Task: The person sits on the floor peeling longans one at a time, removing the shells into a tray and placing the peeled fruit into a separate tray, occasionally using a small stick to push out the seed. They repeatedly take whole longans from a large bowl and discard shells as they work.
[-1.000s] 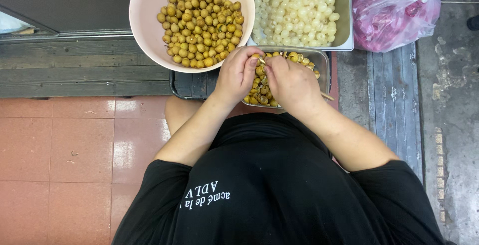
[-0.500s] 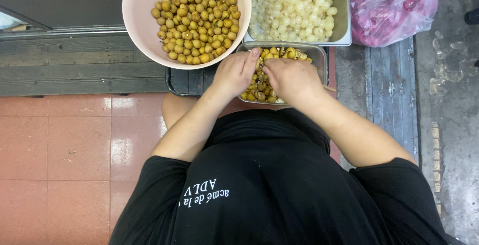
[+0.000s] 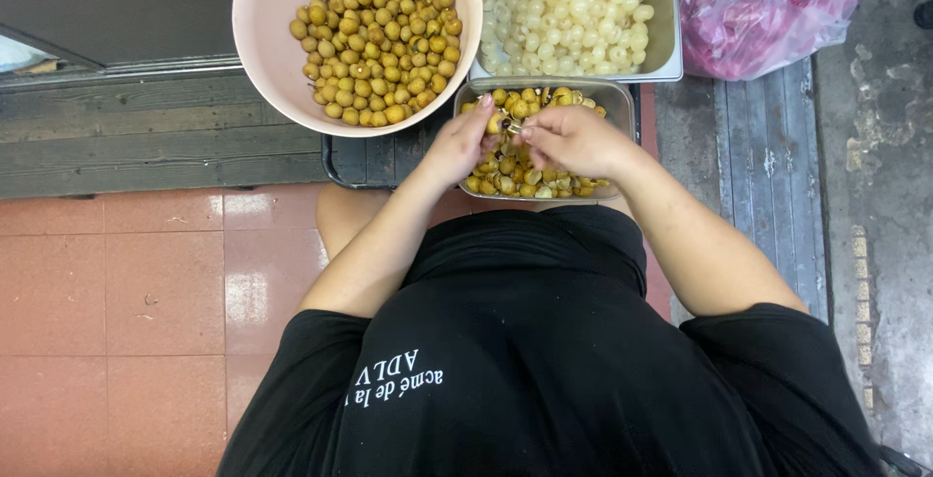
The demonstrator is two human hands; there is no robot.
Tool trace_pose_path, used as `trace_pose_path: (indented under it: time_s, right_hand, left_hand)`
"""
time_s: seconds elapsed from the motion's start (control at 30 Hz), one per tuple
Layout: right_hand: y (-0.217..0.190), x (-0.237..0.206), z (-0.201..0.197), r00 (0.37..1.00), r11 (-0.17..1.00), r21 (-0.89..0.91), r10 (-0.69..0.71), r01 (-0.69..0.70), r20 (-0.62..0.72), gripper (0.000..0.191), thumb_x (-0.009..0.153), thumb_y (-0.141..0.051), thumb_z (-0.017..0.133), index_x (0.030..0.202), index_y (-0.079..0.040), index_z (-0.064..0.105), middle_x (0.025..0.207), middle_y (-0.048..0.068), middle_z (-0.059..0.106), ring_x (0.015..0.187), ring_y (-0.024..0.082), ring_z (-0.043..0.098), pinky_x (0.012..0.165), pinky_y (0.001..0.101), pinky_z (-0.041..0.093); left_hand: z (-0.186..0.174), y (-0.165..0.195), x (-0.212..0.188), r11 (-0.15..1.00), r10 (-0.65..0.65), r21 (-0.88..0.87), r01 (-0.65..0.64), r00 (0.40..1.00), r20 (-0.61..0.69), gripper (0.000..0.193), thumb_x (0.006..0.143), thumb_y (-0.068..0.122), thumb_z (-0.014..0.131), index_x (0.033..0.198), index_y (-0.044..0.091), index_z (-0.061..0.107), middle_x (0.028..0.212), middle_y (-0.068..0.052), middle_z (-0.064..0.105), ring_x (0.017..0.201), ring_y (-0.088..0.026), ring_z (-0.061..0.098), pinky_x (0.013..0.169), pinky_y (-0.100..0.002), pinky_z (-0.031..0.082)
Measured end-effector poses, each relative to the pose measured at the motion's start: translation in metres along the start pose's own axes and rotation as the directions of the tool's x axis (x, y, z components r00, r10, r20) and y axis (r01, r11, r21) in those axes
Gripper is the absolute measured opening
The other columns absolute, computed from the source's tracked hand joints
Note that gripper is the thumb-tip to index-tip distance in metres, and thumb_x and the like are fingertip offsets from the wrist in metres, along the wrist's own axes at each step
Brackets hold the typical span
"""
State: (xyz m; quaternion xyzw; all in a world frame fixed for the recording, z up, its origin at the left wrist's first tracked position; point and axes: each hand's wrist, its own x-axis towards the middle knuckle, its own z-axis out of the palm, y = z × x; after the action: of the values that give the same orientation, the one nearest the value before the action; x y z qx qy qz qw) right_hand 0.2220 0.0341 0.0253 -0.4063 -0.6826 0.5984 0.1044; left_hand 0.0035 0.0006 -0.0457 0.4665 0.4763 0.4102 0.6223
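Note:
My left hand (image 3: 463, 143) and my right hand (image 3: 573, 139) meet over a small metal tray (image 3: 622, 100) of brown fruit shells. Between the fingertips of both hands sits one small brown fruit (image 3: 503, 125), partly hidden by my fingers. A pink bowl (image 3: 267, 11) heaped with whole brown round fruits (image 3: 374, 35) stands at the upper left. A larger metal tray (image 3: 663, 11) filled with peeled white fruits (image 3: 569, 11) lies just beyond the small tray.
A pink plastic bag (image 3: 768, 6) rests at the top right. A dark wire rack edge (image 3: 335, 161) shows under the bowl. Weathered wooden planks (image 3: 126, 137) run on the left, red floor tiles (image 3: 117, 312) lie below, and grey concrete (image 3: 875, 195) borders the right.
The view has shifted a little, so bowl and trays sit higher in the frame. Both hands stay together over the small tray, fingers working on a fruit.

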Motion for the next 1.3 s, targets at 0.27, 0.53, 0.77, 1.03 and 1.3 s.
trace_pose_path:
  time_s: [0.27,0.53,0.77,1.03,1.3]
  right_hand:
    - [-0.025,-0.011,0.01,0.808,0.811,-0.544,-0.461,0.216,-0.366,0.018,0.095,-0.02,0.075,0.107,-0.007,0.073,0.09,0.016,0.073,0.08,0.034,0.072,0.07,0.0403,0.055]
    - [0.003,0.01,0.02,0.629,0.747,-0.545,-0.642,0.381,-0.44,0.012,0.095,-0.011,0.074,0.102,-0.002,0.073,0.085,0.012,0.071,0.07,0.025,0.068,0.064,0.0349,0.053]
    - [0.038,0.034,0.06,0.825,0.767,0.474,-0.124,0.433,-0.551,0.007,0.108,-0.009,0.064,0.109,-0.002,0.063,0.087,0.003,0.067,0.065,0.01,0.052,0.057,0.0253,0.042]
    - [-0.018,-0.023,0.019,0.868,0.733,-0.678,-0.376,0.063,-0.325,0.047,0.101,-0.016,0.063,0.148,-0.014,0.058,0.107,0.018,0.074,0.09,0.039,0.072,0.079,0.0474,0.056]
    - [-0.018,-0.015,0.027,0.695,0.741,-0.609,-0.596,0.284,-0.401,0.027,0.104,-0.009,0.061,0.132,-0.009,0.064,0.118,0.016,0.074,0.098,0.031,0.074,0.082,0.0393,0.059]
  left_hand:
    - [0.012,0.062,-0.034,0.706,0.485,0.599,-0.378,0.875,-0.019,0.027,0.1,0.011,0.066,0.125,0.003,0.07,0.111,-0.014,0.072,0.096,-0.028,0.072,0.083,-0.035,0.058]
    - [0.017,0.044,-0.036,0.672,0.598,0.617,-0.409,0.791,-0.127,0.021,0.104,0.01,0.064,0.122,0.004,0.072,0.11,-0.011,0.075,0.093,-0.021,0.073,0.083,-0.032,0.059]
    - [0.026,-0.005,-0.003,0.667,0.132,-0.672,-0.322,0.938,-0.319,0.03,0.106,0.011,0.06,0.135,0.002,0.064,0.113,-0.008,0.07,0.095,-0.013,0.067,0.08,-0.025,0.057]
    - [0.022,0.002,-0.017,0.832,0.525,-0.042,-0.553,0.811,-0.258,0.028,0.102,0.004,0.07,0.13,0.001,0.066,0.131,-0.008,0.066,0.117,-0.013,0.066,0.097,-0.026,0.059]
    - [0.035,0.01,-0.011,0.844,0.527,0.049,-0.534,0.81,-0.257,0.02,0.095,0.008,0.077,0.11,0.0,0.066,0.112,-0.006,0.066,0.096,-0.009,0.069,0.079,-0.025,0.063]
